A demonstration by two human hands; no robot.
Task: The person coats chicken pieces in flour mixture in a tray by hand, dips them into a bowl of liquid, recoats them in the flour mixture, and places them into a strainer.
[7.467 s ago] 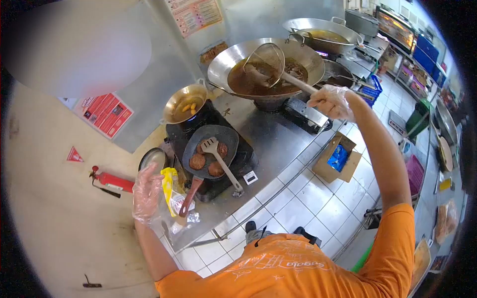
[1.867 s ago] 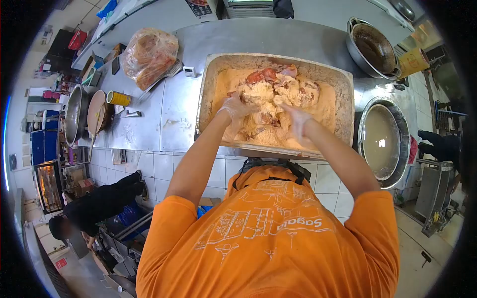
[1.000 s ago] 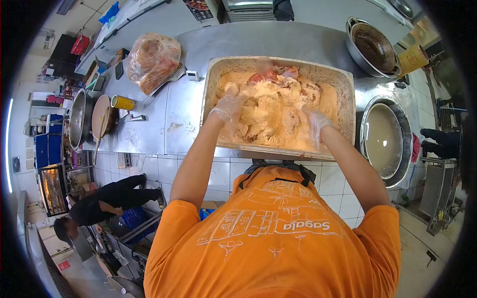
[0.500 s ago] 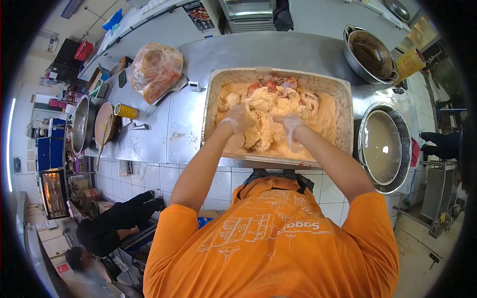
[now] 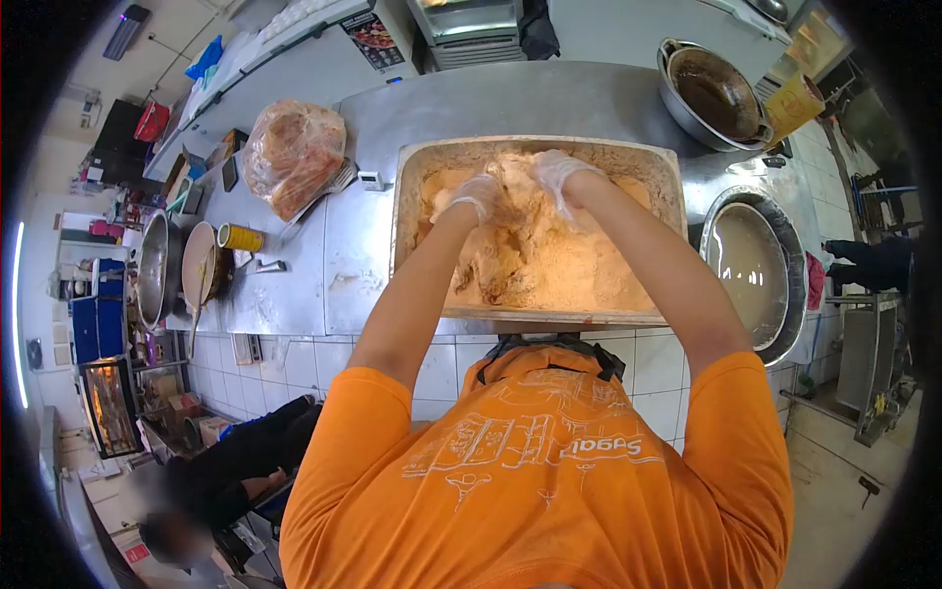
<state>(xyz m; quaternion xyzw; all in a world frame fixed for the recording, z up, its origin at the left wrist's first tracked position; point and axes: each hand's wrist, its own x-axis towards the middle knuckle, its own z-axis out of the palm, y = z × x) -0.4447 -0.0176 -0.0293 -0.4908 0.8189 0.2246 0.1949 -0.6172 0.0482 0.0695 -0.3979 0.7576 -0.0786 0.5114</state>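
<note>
A large rectangular tub (image 5: 670,191) on the steel table holds orange-tinted flour (image 5: 589,265) and flour-coated meat pieces (image 5: 488,265). My left hand (image 5: 481,194), in a clear plastic glove, is in the tub's upper left part, against the coated pieces. My right hand (image 5: 562,179), gloved too, lies a little to its right near the tub's far wall, touching the floury heap. The fingers of both hands are partly buried or hidden by flour and meat, so their grip cannot be made out.
To the left are a plastic bag of meat (image 5: 294,160), a small white timer (image 5: 370,181), a yellow can (image 5: 240,238) and pans (image 5: 160,270). A basin of pale liquid (image 5: 748,265) and a dark-bottomed pot (image 5: 714,95) stand right. A person in black (image 5: 235,471) is at lower left.
Both hands have moved from the tub's near and middle part toward its far wall. Bare flour now shows at the near right, and the red meat is no longer visible. Earlier, my right hand held a strainer.
</note>
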